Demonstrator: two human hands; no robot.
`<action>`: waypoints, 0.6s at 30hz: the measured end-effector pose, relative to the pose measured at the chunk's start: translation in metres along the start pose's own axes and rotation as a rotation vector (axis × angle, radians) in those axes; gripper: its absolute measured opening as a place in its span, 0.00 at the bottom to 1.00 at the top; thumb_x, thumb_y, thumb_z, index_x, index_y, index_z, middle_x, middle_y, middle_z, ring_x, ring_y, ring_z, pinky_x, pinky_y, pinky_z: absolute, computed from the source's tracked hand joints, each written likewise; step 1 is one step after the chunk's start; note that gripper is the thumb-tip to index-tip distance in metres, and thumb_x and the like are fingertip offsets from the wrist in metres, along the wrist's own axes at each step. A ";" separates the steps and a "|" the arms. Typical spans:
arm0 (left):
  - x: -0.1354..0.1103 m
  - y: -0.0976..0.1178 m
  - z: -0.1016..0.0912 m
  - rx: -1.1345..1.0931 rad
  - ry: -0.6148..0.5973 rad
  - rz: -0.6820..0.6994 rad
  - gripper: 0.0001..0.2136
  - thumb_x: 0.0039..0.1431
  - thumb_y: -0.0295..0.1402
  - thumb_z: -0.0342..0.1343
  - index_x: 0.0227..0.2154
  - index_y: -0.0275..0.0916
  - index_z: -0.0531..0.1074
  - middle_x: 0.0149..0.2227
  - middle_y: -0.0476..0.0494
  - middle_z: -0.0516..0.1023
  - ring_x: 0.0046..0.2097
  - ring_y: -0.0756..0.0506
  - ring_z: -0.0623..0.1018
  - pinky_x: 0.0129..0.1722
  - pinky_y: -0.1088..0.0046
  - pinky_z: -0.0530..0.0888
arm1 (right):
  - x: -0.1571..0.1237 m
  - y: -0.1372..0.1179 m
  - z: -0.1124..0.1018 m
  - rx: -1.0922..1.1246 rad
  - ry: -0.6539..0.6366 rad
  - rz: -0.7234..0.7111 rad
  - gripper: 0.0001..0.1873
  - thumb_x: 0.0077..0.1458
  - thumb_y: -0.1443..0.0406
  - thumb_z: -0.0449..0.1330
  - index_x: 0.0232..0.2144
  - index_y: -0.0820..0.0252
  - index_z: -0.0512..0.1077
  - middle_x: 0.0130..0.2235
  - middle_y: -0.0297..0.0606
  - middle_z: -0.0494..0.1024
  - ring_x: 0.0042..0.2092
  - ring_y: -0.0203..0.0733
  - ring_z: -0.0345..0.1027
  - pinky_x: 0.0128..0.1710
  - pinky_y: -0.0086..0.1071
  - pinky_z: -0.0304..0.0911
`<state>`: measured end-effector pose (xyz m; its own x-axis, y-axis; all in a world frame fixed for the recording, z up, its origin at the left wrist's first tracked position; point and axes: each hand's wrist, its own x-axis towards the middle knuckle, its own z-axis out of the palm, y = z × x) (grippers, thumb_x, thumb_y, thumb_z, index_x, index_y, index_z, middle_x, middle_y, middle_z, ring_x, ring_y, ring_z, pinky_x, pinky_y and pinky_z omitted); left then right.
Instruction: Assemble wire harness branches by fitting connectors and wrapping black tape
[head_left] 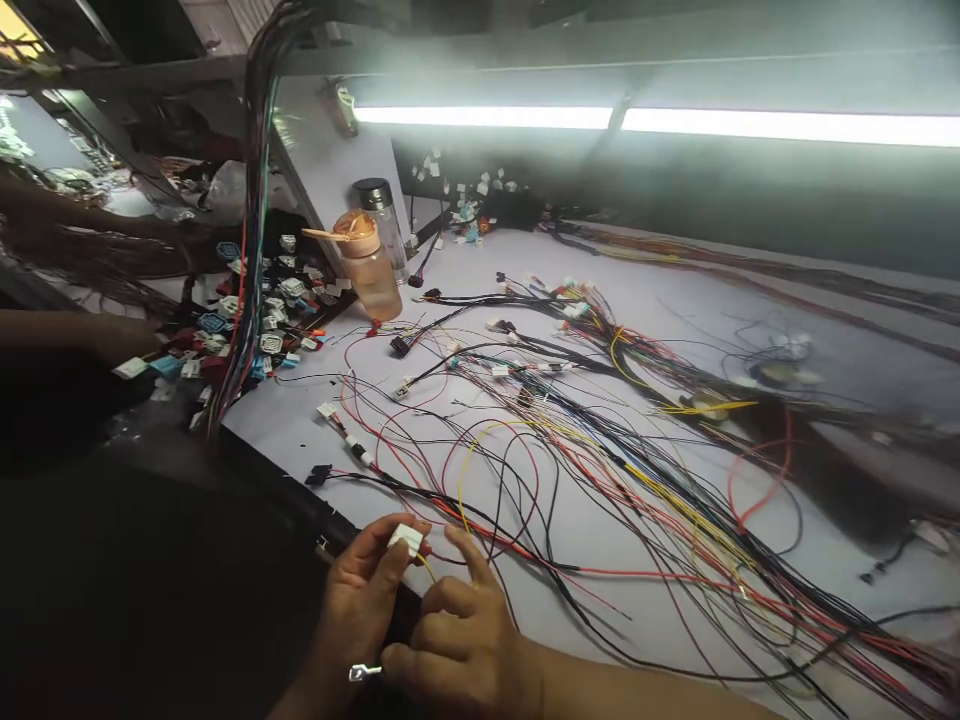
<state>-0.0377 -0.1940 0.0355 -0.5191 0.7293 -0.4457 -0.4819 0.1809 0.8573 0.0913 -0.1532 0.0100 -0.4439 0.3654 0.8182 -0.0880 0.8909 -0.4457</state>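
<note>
At the table's near edge, my left hand is closed around a white plastic connector, thumb on its face. A yellow wire comes out of the connector toward my right hand, and something red shows just beside its housing. My right hand is close by on the right, its index finger raised and the other fingers curled. From its thumb side sticks out a small shiny metal terminal; the grip on it is partly hidden.
Wire harnesses with connectors spread across the white table. A peach bottle and a clear flask stand at the back left. A wire bundle hangs at left before piled connectors; another person's arm reaches there.
</note>
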 end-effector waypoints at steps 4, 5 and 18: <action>0.005 0.011 -0.006 -0.065 0.047 -0.027 0.20 0.32 0.33 0.74 0.32 0.39 0.77 0.31 0.43 0.80 0.29 0.44 0.77 0.28 0.72 0.77 | -0.007 0.009 0.009 -0.023 0.003 -0.085 0.06 0.60 0.64 0.56 0.35 0.59 0.72 0.19 0.25 0.65 0.24 0.31 0.60 0.26 0.29 0.56; 0.008 0.014 -0.006 -0.058 0.043 -0.047 0.20 0.31 0.32 0.74 0.32 0.39 0.77 0.31 0.42 0.80 0.29 0.44 0.78 0.27 0.72 0.76 | -0.010 0.011 0.011 -0.039 -0.009 -0.098 0.05 0.58 0.63 0.58 0.35 0.59 0.71 0.19 0.25 0.64 0.24 0.30 0.59 0.24 0.29 0.52; 0.099 0.060 -0.001 0.471 -0.038 0.390 0.21 0.43 0.43 0.68 0.41 0.40 0.78 0.39 0.41 0.79 0.41 0.43 0.77 0.43 0.75 0.74 | -0.030 0.025 0.031 -0.065 -0.293 -0.084 0.13 0.53 0.55 0.66 0.36 0.54 0.73 0.19 0.23 0.62 0.24 0.28 0.60 0.22 0.28 0.50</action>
<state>-0.1185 -0.1117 0.0426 -0.5644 0.8222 -0.0741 0.1070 0.1619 0.9810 0.0745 -0.1500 -0.0368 -0.6767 0.2046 0.7072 -0.0826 0.9334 -0.3491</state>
